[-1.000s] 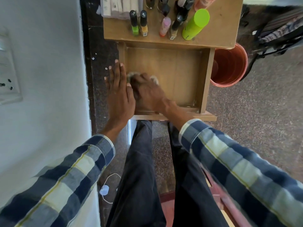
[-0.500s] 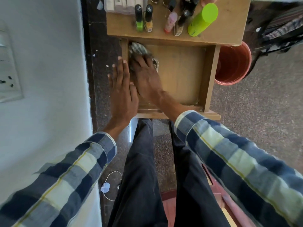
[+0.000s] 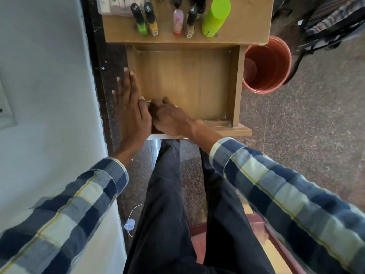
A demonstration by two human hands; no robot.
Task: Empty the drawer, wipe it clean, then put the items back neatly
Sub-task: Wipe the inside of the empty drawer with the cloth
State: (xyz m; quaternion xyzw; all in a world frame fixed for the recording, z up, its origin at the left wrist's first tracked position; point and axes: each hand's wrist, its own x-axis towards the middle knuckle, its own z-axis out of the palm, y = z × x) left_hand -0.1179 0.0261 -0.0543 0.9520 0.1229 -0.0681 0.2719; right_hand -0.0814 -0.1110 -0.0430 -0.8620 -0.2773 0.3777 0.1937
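The wooden drawer is pulled out with a bare floor. My left hand lies flat, fingers straight, on its left side wall. My right hand sits in the near left corner of the drawer, fingers curled over a cloth that is almost wholly hidden under it. On the table top above stand the removed items: nail polish bottles, a pink bottle and a lime green can.
A red-brown bucket stands right of the drawer. A white wall closes the left side. A bag lies at the upper right. A white cable lies on the floor by my legs.
My right hand has dragged the cloth from the drawer's far left corner back to the near left corner. My left hand has stayed on the left wall.
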